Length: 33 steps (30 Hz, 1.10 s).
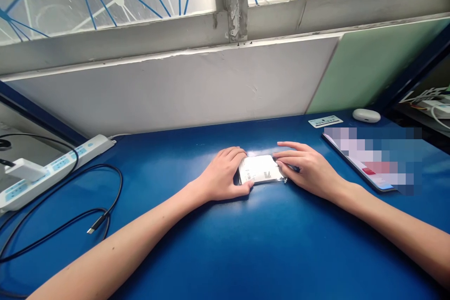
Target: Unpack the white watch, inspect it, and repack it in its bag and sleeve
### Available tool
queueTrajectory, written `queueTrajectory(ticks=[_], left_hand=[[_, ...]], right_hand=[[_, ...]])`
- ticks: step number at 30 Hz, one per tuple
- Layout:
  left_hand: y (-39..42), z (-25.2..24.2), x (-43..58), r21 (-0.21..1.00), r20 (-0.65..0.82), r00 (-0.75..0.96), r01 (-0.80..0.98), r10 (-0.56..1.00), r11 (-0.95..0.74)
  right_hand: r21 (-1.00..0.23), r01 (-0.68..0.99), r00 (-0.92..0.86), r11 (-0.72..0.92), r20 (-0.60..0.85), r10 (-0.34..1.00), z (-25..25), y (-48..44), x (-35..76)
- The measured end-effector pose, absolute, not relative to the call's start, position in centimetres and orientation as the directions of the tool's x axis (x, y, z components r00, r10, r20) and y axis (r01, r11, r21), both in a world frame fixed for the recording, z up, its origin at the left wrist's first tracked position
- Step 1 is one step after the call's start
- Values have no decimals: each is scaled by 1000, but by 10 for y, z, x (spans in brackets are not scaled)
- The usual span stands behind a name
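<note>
A small flat white packet [259, 168] with grey print lies on the blue table [246, 243] at its middle. My left hand [223, 177] is curled round the packet's left edge, thumb along its near side. My right hand [305, 168] rests at the packet's right edge, fingers stretched flat and pointing left, fingertips touching the packet.
A white power strip [52, 168] with a plugged-in adapter sits at the left, and a black USB cable [94, 225] loops over the table. At the right lie a tablet-like screen [369, 161], a white label [325, 121] and a white oval case [366, 115]. A white wall panel rises behind.
</note>
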<state>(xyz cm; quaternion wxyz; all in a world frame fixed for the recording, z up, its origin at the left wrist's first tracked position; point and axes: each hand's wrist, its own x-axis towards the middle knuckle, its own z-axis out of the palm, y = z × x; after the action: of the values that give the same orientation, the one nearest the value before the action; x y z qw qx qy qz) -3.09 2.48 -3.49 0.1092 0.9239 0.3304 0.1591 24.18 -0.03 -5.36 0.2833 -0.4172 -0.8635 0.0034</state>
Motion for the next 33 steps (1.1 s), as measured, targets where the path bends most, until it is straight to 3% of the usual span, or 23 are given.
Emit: queueTrajectory(ticks=[11, 18, 28, 33], left_hand=[[25, -34, -34, 287, 226, 761, 545, 608, -788], [23, -34, -32, 287, 205, 759, 558, 619, -779], [25, -34, -32, 290, 205, 774, 537, 600, -792], [26, -36, -33, 289, 209, 776, 532, 595, -796]], right_hand=[[-379, 715, -452, 588, 392, 801, -50, 0, 244], [-330, 701, -479, 632, 438, 761, -50, -4, 240], [-373, 625, -504, 686, 478, 719, -52, -4, 238], [-306, 622, -503, 721, 550, 667, -52, -1, 240]])
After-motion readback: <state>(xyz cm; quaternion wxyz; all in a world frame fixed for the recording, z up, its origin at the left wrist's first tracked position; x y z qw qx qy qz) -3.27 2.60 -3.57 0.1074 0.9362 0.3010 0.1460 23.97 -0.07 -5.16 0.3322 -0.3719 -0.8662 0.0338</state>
